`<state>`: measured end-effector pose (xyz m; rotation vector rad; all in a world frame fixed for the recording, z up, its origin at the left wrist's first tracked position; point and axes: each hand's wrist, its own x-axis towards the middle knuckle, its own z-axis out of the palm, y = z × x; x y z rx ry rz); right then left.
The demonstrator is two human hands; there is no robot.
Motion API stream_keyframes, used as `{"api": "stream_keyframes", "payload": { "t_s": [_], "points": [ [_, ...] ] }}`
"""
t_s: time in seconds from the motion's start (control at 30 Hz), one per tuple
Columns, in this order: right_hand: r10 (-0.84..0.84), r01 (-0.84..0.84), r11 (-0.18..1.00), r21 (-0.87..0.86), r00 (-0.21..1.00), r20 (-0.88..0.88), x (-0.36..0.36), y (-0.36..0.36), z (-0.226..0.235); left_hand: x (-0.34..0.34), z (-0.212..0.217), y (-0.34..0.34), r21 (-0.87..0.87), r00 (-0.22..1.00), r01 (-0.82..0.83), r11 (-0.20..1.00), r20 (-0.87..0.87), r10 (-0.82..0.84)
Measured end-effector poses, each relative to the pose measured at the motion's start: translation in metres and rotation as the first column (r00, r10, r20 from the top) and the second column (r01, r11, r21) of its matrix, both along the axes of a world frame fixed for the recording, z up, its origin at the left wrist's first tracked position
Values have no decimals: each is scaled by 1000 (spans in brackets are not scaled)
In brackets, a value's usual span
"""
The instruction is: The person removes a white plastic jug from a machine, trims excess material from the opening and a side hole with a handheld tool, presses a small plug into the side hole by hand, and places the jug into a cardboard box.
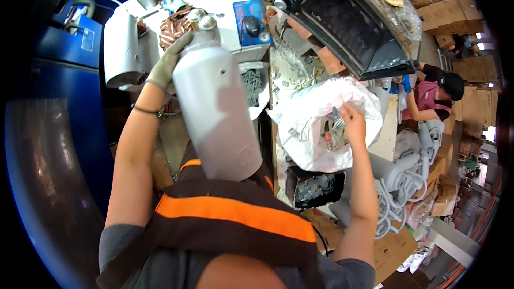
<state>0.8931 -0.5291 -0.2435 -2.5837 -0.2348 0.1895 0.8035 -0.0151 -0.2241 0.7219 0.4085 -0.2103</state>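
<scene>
My left hand (pixel 170 60), in a pale work glove, grips the shoulder end of a large grey bottle-shaped canister (pixel 214 112). The canister leans across my lap, its wide base toward me, and a small dark hole shows near its top. My bare right hand (pixel 354 123) is over a white plastic bag (pixel 300 128) with its fingers pinched together. A small dark piece shows at the fingertips, too small to name. Inside the open bag lie small loose parts, among them a red-and-metal piece (pixel 328 138).
A black bin of grey metal pieces (pixel 316 190) stands below the bag. Beyond it is an oven-like box (pixel 348 27) with its glass door. A mouse (pixel 251 25) lies on a blue pad. Grey canisters with hoses (pixel 396 182) are piled at right, near a co-worker (pixel 428 96).
</scene>
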Motion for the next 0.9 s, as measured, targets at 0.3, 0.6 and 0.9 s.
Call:
{"api": "stream_keyframes", "payload": {
  "t_s": [0.3,0.6,0.9],
  "points": [
    [-108,196,795,-575,977,184,277,54,-42,-63,13,11,259,971,-177,949,-114,212],
    [137,-61,904,-423,979,152,247,51,1,-72,3,32,220,963,-248,943,-49,264],
    [541,99,767,634,432,-722,-84,133,74,28,-42,14,336,982,-41,941,186,-23]
  ]
}}
